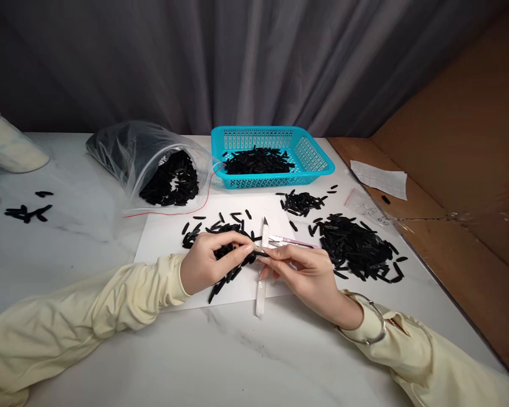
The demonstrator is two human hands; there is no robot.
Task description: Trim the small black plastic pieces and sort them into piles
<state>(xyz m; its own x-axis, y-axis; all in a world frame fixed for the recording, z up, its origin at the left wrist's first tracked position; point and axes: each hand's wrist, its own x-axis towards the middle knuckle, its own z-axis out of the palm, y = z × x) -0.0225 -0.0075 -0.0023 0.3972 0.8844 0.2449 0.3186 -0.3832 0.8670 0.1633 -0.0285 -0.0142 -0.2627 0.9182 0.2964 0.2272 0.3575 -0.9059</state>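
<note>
The white table [237,362] is under both hands. Behind them stands the blue basket [275,180], with black pieces inside. The open plastic bag [127,164], also with black pieces, lies beyond the left hand [207,260]. The white paper [152,243] is beneath the hands, and the big black pile [354,246] is to the right of the right hand [314,277]. The hands are close together, fingertips closed on one small black piece [261,254], above the white-handled knife [261,294].

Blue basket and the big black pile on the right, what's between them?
A smaller black pile and some loose black pieces, seen in the head view.
</note>
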